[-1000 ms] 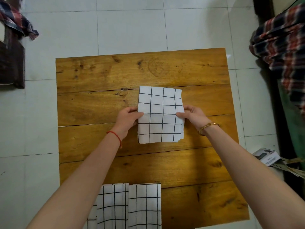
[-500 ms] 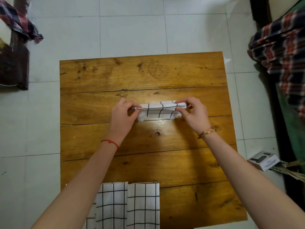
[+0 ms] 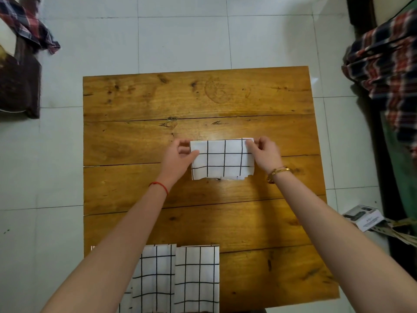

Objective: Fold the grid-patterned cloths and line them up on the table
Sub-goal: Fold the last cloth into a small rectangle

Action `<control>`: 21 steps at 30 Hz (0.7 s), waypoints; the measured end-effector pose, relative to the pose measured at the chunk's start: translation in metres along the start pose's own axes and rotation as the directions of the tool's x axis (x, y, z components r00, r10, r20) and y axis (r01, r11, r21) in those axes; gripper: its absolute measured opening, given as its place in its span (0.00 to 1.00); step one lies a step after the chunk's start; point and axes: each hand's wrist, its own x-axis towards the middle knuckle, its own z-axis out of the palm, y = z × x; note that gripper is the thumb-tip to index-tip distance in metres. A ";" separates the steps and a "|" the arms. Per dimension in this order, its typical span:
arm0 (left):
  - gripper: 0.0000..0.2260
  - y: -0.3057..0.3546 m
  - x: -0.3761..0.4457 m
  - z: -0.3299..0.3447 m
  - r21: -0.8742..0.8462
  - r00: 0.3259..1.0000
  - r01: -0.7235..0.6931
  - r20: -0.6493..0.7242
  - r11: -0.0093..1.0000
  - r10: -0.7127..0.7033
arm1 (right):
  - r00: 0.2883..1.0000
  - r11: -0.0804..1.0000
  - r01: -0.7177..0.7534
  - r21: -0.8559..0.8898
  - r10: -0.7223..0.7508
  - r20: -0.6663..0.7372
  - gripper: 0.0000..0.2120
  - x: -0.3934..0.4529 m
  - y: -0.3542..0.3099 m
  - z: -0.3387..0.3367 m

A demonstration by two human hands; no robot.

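Now, from the head view, the cloth [image 3: 222, 159] lies mid-tabletop [image 3: 140, 141] as a short wide rectangle. The left hand [image 3: 178, 159] has its grip clamped on the cloth's left end, thumb on top; the right hand [image 3: 266, 154] pinches the far right corner. Two folded cloths [image 3: 178, 279] sit side by side at the near edge. I'd say folding is nearly finished; next it needs carrying down beside that pair, edges kept together.

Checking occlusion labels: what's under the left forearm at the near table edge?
The left forearm crosses over a folded grid cloth lying beside another folded cloth on the table. It hides the first cloth's left part, so I cannot tell whether more cloths lie beneath.
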 end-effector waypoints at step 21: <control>0.33 -0.047 -0.001 0.014 0.853 0.946 -0.299 0.208 0.427 0.248 | 0.826 0.335 0.547 -0.767 -0.361 0.432 0.27 -0.020 0.007 0.077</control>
